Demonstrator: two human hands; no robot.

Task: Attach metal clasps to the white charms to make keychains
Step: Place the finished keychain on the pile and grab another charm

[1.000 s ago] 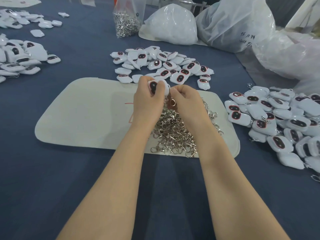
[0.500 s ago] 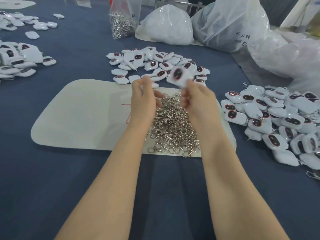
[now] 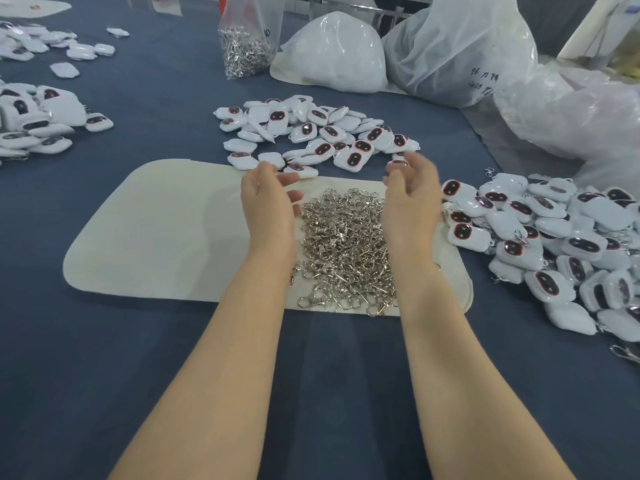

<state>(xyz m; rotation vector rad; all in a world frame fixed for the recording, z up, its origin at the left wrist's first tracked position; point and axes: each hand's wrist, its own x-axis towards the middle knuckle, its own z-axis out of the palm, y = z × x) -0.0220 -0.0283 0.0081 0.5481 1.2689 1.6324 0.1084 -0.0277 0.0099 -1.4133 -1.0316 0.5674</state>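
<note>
table [image 3: 104,375]: one, covered in dark blue cloth, carrying everything below.

plastic sacks: three at the far right edge. one tall translucent sack [image 3: 460,46] with handwriting on it, contents not legible; one crumpled clear sack [image 3: 571,116] beside it; one knotted sack [image 3: 332,53] full of something white.

mat [image 3: 156,237]: one, cream, rounded corners, flat at the table's centre.

white charms: four heaps, each too many to count. right heap [image 3: 554,244], just beside the mat's right edge, several with metal clasps showing at their rims. centre heap [image 3: 311,133], along the mat's far edge. left heap [image 3: 34,123], well apart from the mat. far-left heap [image 3: 45,43], near the table's far corner. most lie with a dark oval window rimmed in red facing up.

loose clasps [image 3: 346,244]: one silver pile, uncounted, on the right part of the mat, between the two forearms.

clear bag [image 3: 246,43]: one, upright beyond the centre heap, lower half filled with more silver clasps.

hands: two, raised over the far end of the clasp pile. left hand [image 3: 268,202]: grip released, fingers loosely bent, nothing in it. right hand [image 3: 410,202]: blurred, grip released, fingers slack, nothing in it.
</note>
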